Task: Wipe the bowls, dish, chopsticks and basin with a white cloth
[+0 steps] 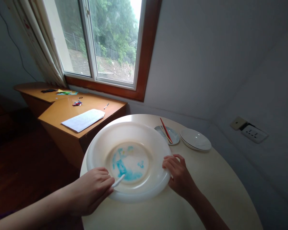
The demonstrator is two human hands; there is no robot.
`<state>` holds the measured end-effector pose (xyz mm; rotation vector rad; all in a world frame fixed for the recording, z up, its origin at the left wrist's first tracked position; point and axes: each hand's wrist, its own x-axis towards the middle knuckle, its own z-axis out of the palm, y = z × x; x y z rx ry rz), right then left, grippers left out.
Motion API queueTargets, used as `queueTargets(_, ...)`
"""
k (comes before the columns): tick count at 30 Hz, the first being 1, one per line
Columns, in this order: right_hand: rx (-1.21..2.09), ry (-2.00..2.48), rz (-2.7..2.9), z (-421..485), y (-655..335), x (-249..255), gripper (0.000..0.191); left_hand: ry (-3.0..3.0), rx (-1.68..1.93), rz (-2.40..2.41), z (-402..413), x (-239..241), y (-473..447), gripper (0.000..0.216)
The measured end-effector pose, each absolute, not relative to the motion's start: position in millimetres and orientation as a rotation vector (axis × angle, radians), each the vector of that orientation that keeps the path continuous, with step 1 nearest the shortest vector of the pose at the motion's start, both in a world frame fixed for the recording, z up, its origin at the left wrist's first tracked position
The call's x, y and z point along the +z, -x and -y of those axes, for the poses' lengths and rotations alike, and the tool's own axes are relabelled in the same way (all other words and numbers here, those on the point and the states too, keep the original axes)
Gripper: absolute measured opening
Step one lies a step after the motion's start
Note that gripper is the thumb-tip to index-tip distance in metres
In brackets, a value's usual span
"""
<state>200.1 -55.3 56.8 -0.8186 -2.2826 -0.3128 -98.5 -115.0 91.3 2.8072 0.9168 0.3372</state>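
Note:
A large, pale white plastic basin (153, 131) sits on the round table, its mouth facing me. Faded blue print or staining shows across the bottom. My left hand (93, 188) is closed around a slim white utensil (118, 181) at the basin's near-left rim. The utensil's tip points over the blue area; the part inside my fist is hidden, so its kind is unclear. On the right, my right hand (179, 174) grips the basin's rim, with fingers over the edge.
Behind the basin, a small plate (175, 138) carries a red stick (165, 127) and pale sticks. White dishes (195, 139) lie stacked beside it on the cream table (220, 185). A wooden desk (91, 127) with papers (84, 120) stands left, below the window. A wall socket (254, 133) is at right.

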Motion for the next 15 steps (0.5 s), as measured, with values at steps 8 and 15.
queueTargets(8, -0.154, 0.661, 2.437, 91, -163, 61, 0.017, -2.812, 0.390, -0.888, 114, 86, 97, 0.019)
queueTargets(15, -0.187, 0.826, 2.278, 54, -204, 59, 0.028, -2.840, 0.401, -0.926, 113, 85, 108, 0.019)
